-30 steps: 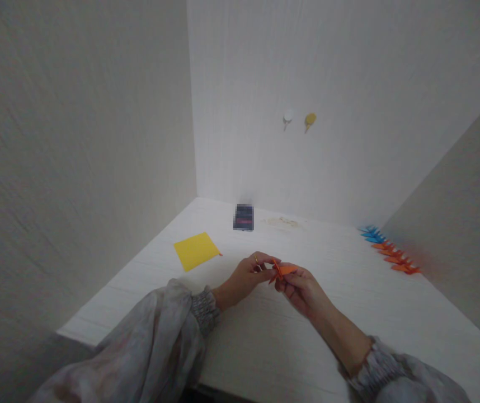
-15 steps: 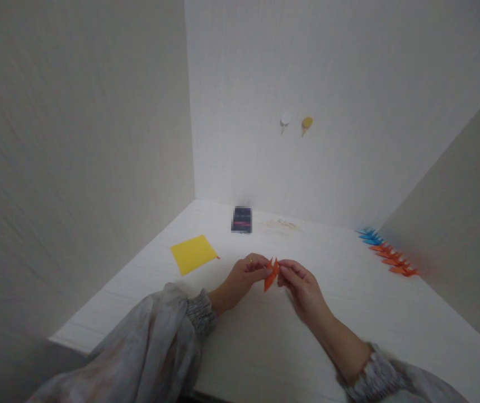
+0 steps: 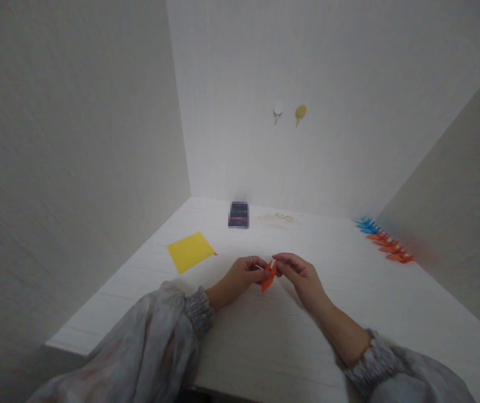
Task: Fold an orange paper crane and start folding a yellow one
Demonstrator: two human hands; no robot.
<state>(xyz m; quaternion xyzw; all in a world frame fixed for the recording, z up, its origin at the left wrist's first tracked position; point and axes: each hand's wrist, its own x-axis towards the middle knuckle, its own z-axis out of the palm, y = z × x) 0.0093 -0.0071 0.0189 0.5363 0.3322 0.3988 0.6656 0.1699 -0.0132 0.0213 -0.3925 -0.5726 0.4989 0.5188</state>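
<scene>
Orange paper (image 3: 268, 279), folded, to the near right of the yellow sheet (image 3: 190, 252) on the counter (image 3: 286, 347). The left hand (image 3: 239, 278) pinches it; the right hand (image 3: 304, 278) meets its upper tip, whether pinching or only touching cannot be told. Far right of the sheet: blue and orange figures (image 3: 386, 244).

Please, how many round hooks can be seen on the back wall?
2: the white hook and, just right of it, the yellow hook, both on the back wall. None seems hidden.
</scene>
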